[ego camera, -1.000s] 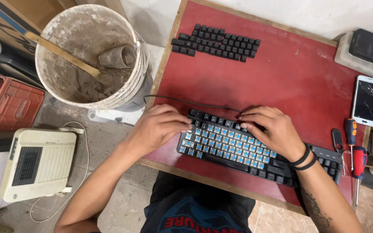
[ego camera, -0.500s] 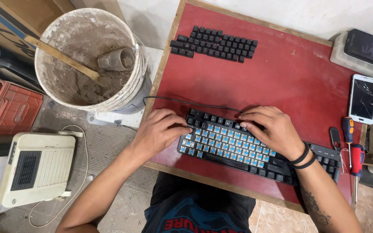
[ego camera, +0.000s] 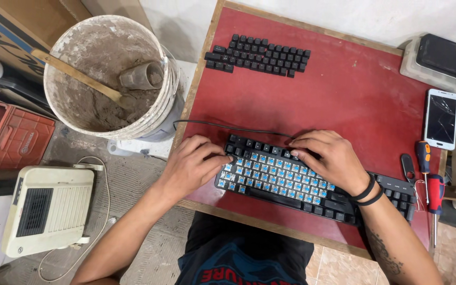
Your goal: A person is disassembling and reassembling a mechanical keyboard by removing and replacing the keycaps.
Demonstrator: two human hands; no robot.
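Surface: red tabletop [ego camera: 354, 105] with a wood edge; the keyboard [ego camera: 312, 182] lies along its near edge and is the landmark for everything below.
Keyboard: black frame, cable running off its upper left corner. Most of the middle is bare blue switches, caps off. Caps remain on the top row, bottom row and right end.
Left hand [ego camera: 193, 166]: on the keyboard's left end, fingers curled together, tips touching the upper left keys. Can't tell if it is clamped on a cap or just steadying the frame.
Right hand [ego camera: 328, 158]: over the keyboard's upper middle, fingertips bunched down on the top row. Whether a cap is pinched between them is hidden.
Loose keycaps [ego camera: 257, 55]: black, set out in neat rows well beyond the keyboard, toward the far edge.
Progress (judgement): cap removal looks well past half. Left to do: top row, bottom row, right block.
Screwdrivers [ego camera: 428, 179]: just beside the keyboard's right end, untouched.
Phone [ego camera: 441, 119]: white, cracked screen, beyond the keyboard's right end.
Bucket [ego camera: 109, 79]: on the floor left of the keyboard, dried mortar and a stick inside.
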